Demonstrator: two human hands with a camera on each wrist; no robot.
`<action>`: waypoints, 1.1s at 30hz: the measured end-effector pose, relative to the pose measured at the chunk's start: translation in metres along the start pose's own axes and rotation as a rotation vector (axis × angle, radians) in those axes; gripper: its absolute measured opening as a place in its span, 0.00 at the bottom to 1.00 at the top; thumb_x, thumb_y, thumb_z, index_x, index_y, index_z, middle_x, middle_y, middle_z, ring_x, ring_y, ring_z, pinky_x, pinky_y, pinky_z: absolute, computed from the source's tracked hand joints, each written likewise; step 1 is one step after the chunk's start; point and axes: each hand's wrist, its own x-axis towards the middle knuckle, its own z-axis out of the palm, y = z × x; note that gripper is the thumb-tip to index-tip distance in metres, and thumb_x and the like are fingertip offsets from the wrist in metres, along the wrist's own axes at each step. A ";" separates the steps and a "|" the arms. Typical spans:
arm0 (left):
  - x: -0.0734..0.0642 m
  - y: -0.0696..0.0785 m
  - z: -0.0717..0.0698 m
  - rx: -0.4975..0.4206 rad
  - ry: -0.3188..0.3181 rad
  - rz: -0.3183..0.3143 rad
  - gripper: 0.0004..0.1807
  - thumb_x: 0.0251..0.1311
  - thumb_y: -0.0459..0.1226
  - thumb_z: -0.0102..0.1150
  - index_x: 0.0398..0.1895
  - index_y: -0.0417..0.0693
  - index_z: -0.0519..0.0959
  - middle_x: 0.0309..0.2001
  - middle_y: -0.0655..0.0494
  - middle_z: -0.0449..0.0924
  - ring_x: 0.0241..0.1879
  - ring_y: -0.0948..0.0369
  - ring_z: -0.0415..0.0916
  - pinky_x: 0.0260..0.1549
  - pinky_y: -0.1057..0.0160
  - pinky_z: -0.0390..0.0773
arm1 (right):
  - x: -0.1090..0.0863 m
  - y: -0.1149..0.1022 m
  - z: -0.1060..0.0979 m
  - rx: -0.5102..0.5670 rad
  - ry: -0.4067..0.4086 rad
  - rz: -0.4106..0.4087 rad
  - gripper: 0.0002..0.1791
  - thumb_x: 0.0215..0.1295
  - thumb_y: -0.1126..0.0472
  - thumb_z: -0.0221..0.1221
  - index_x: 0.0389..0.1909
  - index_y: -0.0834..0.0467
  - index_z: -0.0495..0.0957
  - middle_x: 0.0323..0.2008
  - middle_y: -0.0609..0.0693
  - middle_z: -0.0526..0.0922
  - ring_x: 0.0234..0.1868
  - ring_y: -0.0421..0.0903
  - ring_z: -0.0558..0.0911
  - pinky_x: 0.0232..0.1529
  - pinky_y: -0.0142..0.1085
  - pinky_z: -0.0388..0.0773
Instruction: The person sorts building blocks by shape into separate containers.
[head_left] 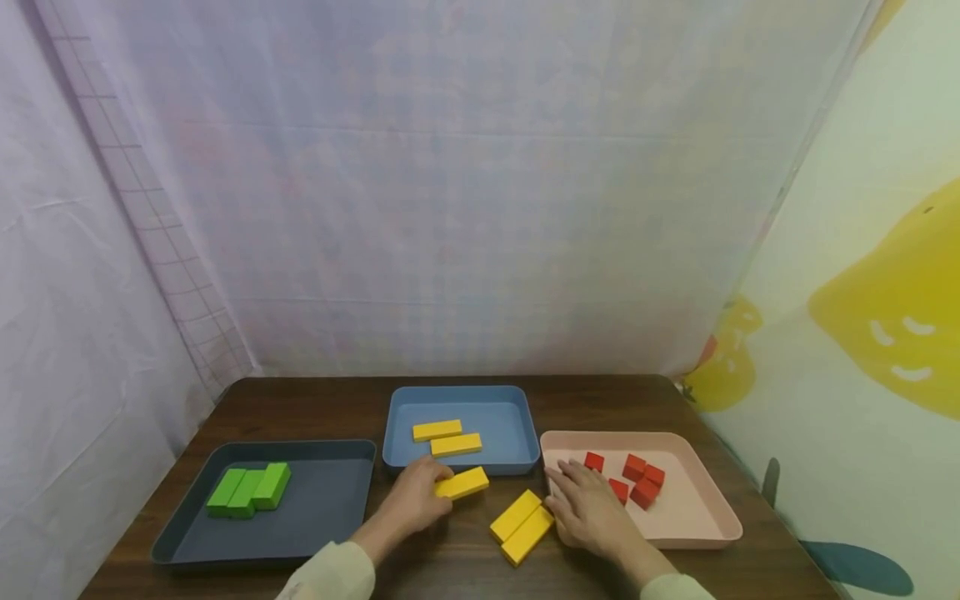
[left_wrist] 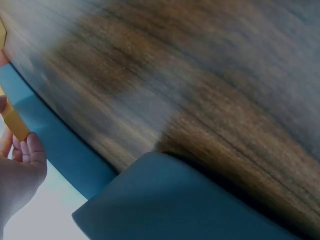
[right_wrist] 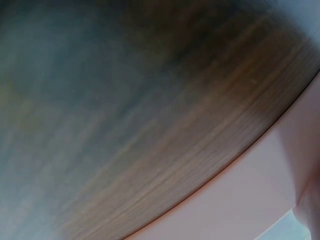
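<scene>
In the head view my left hand pinches a yellow block between thumb and fingers, just in front of the blue tray. The left wrist view also shows that yellow block in the fingers, at its left edge. Two yellow blocks lie inside the blue tray. My right hand has its fingers stretched over the left rim of the pink tray and overlaps some red cubes. Beside its thumb, two more yellow blocks lie side by side on the table.
At the left stands a dark grey tray holding three green blocks. All the trays rest on a dark wooden table. Pale cloth hangs behind it, and a fruit-patterned cloth hangs at the right.
</scene>
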 end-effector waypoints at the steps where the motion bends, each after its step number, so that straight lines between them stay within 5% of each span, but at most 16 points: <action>1: 0.000 0.000 0.000 -0.002 0.002 -0.005 0.22 0.43 0.31 0.67 0.46 0.36 0.84 0.41 0.50 0.80 0.41 0.55 0.74 0.44 0.52 0.76 | 0.000 0.000 0.000 0.000 -0.007 0.005 0.28 0.72 0.46 0.53 0.66 0.58 0.74 0.66 0.60 0.72 0.69 0.61 0.66 0.68 0.61 0.57; 19: -0.002 -0.009 -0.001 0.029 0.062 0.012 0.20 0.40 0.29 0.67 0.42 0.37 0.85 0.38 0.51 0.79 0.39 0.56 0.74 0.42 0.53 0.76 | 0.000 -0.003 -0.003 -0.004 -0.013 0.013 0.28 0.73 0.46 0.52 0.66 0.58 0.74 0.66 0.60 0.72 0.69 0.61 0.66 0.69 0.60 0.56; 33: -0.001 -0.013 -0.005 0.029 0.021 -0.040 0.22 0.42 0.30 0.67 0.46 0.37 0.85 0.38 0.53 0.78 0.37 0.59 0.71 0.40 0.56 0.75 | 0.000 -0.004 -0.003 -0.004 -0.019 0.014 0.29 0.73 0.44 0.52 0.66 0.58 0.74 0.66 0.60 0.72 0.69 0.61 0.66 0.68 0.60 0.57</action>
